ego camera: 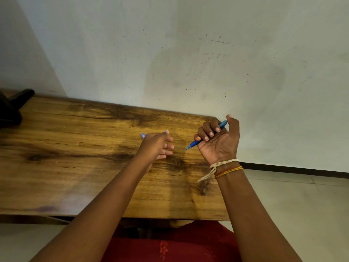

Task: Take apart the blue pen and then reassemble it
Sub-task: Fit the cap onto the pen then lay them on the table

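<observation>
The blue pen (205, 136) sat right of centre, tip bared toward the left, likely ready for dismantling, in the right hand (219, 140), fingers curled tight. The left hand (156, 146) hovered half-open; a bluish piece behind it was unclear. Below lay a wooden table (75, 148), beyond it a grey wall (188, 53).

I see a wooden table (75, 148) against the wall; 1 small pale-blue piece (142, 135) lies on it, and a dark object (11, 106) at its far-left corner.
</observation>
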